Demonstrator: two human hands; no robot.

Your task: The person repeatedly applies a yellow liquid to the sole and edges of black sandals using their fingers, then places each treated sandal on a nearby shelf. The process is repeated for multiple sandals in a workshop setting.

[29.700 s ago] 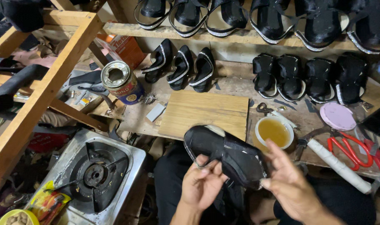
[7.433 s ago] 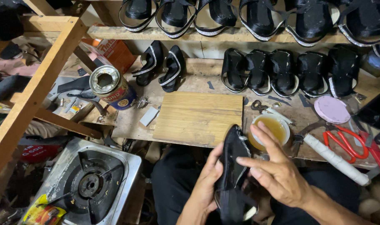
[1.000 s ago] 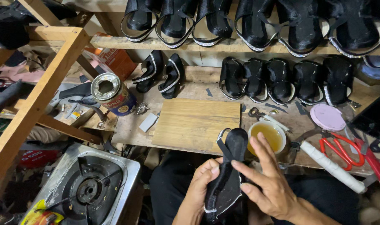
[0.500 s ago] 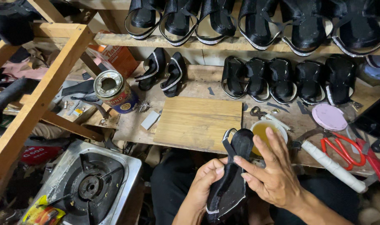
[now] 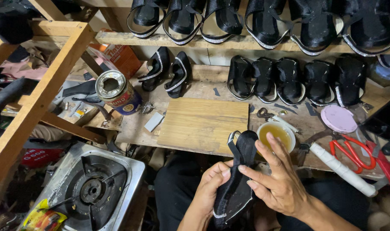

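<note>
A black sandal (image 5: 238, 184) stands toe-up between both hands, left hand (image 5: 212, 188) gripping its edge, right hand (image 5: 280, 184) fingers pressing its front.

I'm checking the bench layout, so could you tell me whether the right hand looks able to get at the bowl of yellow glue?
Probably yes: the right hand is pressed on the black sandal, and the bowl of yellow glue sits uncovered just beyond its fingertips.
</note>
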